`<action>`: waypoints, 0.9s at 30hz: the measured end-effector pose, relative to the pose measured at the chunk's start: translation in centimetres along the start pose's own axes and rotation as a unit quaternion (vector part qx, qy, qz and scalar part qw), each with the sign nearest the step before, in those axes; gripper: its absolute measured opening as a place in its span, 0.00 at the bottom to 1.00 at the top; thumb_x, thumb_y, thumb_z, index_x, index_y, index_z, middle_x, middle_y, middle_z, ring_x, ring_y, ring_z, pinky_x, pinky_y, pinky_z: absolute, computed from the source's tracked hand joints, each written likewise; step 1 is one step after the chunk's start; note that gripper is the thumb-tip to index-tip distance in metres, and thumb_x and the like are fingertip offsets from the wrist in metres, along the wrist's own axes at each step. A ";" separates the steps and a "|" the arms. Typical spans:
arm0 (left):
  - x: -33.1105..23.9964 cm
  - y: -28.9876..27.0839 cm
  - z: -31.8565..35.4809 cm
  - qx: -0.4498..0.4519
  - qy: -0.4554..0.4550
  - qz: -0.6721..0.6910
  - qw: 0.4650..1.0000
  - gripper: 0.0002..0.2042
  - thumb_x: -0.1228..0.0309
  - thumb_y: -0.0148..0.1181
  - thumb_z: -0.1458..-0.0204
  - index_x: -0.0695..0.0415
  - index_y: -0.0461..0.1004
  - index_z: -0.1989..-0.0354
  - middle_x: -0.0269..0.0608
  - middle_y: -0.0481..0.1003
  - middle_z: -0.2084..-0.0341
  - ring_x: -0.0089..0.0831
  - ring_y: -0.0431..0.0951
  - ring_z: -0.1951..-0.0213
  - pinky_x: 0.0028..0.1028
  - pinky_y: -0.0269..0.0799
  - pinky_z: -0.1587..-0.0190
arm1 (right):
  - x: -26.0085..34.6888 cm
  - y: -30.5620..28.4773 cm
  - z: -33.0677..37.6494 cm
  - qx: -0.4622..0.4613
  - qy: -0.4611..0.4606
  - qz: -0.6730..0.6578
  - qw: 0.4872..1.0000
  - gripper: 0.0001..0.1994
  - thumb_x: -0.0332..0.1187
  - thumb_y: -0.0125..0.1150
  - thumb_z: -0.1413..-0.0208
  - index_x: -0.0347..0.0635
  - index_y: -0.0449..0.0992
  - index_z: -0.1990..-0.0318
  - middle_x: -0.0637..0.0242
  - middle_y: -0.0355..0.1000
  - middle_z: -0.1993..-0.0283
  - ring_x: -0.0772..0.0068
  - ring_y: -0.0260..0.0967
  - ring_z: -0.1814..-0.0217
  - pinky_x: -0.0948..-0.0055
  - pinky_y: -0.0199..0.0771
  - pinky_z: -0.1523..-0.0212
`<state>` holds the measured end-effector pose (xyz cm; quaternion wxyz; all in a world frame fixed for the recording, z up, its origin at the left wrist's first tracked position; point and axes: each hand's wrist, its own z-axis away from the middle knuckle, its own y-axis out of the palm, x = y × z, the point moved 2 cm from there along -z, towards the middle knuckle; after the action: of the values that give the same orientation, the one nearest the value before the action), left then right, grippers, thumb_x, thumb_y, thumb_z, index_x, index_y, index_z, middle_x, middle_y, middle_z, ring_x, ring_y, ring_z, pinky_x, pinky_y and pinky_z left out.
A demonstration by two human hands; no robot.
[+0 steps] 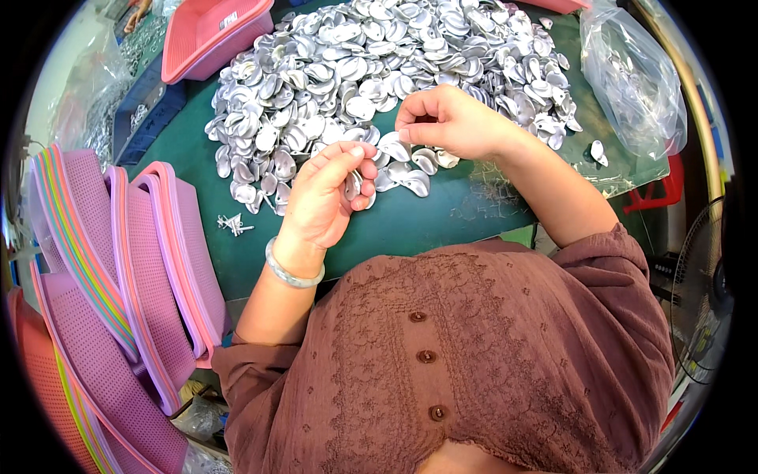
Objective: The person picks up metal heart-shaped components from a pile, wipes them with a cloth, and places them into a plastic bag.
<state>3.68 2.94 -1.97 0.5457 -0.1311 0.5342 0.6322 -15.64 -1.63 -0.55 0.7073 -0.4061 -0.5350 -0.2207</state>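
Observation:
A big heap of silvery, curved, petal-shaped metal pieces [347, 67] covers the far part of the green table. My left hand [324, 186], with a pale bangle at its wrist, is closed at the heap's near edge. A silvery petal-shaped piece [352, 186] shows between its curled fingers. Across from it, my right hand [450, 122] reaches over the heap with thumb and forefinger pinched together. One petal-shaped piece [392, 146] lies right by those fingertips; whether they grip it or something smaller cannot be made out. Several loose pieces [414, 182] lie just below, between the hands.
Small silvery parts [234, 224] lie on the green table [260, 257] at left. Stacked pink and purple baskets [146, 276] stand left of it. A pink tray [217, 35] and blue crate [150, 110] sit far left. A clear plastic bag [636, 87] and fan [699, 292] are right.

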 end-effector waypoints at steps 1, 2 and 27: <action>0.0 0.1 0.0 0.007 -0.004 -0.009 1.000 0.09 0.68 0.48 0.46 0.61 0.69 0.65 0.36 0.70 0.77 0.22 0.67 0.79 0.17 0.60 0.80 | 0.0 0.0 0.0 -0.001 0.002 -0.010 1.000 0.06 0.30 0.56 0.51 0.35 0.72 0.71 0.75 0.68 0.75 0.87 0.59 0.73 0.83 0.61 0.72; 0.0 0.4 0.0 0.007 -0.012 -0.010 1.000 0.09 0.67 0.48 0.46 0.61 0.69 0.65 0.37 0.71 0.76 0.22 0.68 0.79 0.17 0.61 0.80 | 0.0 0.1 0.1 -0.002 0.004 -0.019 1.000 0.06 0.30 0.56 0.51 0.35 0.72 0.71 0.75 0.68 0.75 0.87 0.59 0.72 0.83 0.61 0.72; 0.4 1.1 -0.8 0.079 0.025 0.129 0.988 0.19 0.63 0.39 0.42 0.65 0.62 0.51 0.47 0.70 0.61 0.36 0.73 0.60 0.32 0.72 0.59 | 2.2 1.0 1.0 -0.118 -0.353 0.220 0.902 0.07 0.22 0.60 0.62 0.40 0.73 0.71 0.66 0.67 0.67 0.64 0.64 0.64 0.71 0.66 0.65</action>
<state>2.25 2.71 -2.02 0.4548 -0.0331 0.6081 0.6498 -14.75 0.00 1.29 0.4497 -0.6453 -0.6165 0.0370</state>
